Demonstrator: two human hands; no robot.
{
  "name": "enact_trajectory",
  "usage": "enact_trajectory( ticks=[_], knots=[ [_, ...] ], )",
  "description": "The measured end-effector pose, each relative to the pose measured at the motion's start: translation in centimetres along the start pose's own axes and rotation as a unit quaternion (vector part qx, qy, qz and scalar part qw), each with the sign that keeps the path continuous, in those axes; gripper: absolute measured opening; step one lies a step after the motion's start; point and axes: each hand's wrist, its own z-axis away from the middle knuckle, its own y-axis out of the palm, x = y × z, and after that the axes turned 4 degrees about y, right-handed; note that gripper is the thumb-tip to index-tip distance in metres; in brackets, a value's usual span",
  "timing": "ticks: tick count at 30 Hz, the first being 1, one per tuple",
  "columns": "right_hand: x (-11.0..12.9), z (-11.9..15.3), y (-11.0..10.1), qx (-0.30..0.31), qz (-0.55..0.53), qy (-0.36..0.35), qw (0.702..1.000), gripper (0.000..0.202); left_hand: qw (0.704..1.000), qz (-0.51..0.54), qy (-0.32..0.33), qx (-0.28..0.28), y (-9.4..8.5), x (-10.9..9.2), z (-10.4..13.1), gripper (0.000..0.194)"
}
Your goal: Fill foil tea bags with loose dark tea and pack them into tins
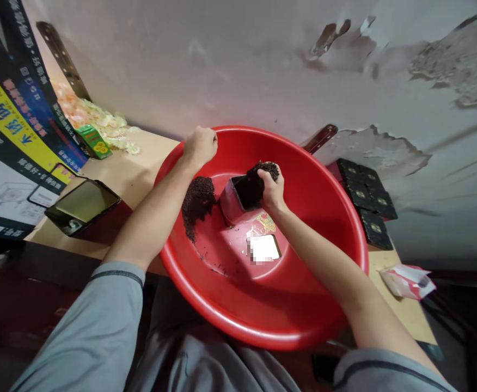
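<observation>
A large red basin [271, 340] holds a square metal tin [233, 202] with a dark opening, tilted toward the right. My right hand [274, 188] is at the tin's upper right edge, fingers wrapped round a clump of dark loose material [263, 170]. My left hand [201, 146] is closed at the basin's upper left rim; what it holds, if anything, is hidden. A heap of the same dark material [200, 198] lies on the basin floor left of the tin. A lit white rectangle [265, 247] shows on the floor, below the tin.
An open rectangular container [83, 209] stands left of the basin, by a large printed box [18, 125], a small green box [93, 141] and pale petal-like pieces [111, 128]. Black square blocks [365, 190] and a crumpled packet [405, 281] are on the right. A peeling wall rises behind.
</observation>
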Motion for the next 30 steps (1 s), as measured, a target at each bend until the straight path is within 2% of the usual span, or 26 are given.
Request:
enact_trajectory(
  ticks=[4, 9, 13, 18, 22, 25, 28, 30],
  knots=[
    [-0.6, -0.2, -0.3, 0.001, -0.004, -0.004, 1.000, 0.046, 1.000, -0.002, 0.008, 0.009, -0.1, 0.0, 0.0, 0.042],
    [-0.1, -0.2, -0.2, 0.032, -0.040, 0.001, 0.999, 0.050, 1.000, 0.011, 0.017, 0.021, 0.0, 0.1, -0.1, 0.040],
    [0.5, 0.1, 0.0, 0.049, -0.027, -0.011, 0.998, 0.053, 1.000, 0.014, 0.016, 0.018, 0.2, 0.1, -0.2, 0.036],
    [2.0, 1.3, 0.0, 0.077, 0.084, -0.047, 0.992, 0.049, 0.999, 0.011, 0.011, 0.035, 0.1, -0.2, -0.1, 0.036],
    [3.3, 2.5, -0.2, 0.055, 0.194, -0.083, 0.976, 0.050, 0.999, 0.017, 0.007, 0.050, 0.0, -0.3, 0.0, 0.036],
    [3.4, 2.7, -0.6, 0.052, 0.251, -0.074, 0.964, 0.049, 0.998, 0.021, 0.014, 0.054, 0.1, -0.2, -0.2, 0.036],
    [2.9, 2.4, -1.3, 0.101, 0.295, -0.048, 0.949, 0.040, 0.998, 0.024, 0.017, 0.060, 0.1, -0.1, -0.4, 0.036],
    [2.8, 2.4, -1.7, 0.154, 0.331, -0.062, 0.929, 0.048, 0.998, 0.028, 0.016, 0.062, 0.1, -0.1, -0.4, 0.036]
  ],
)
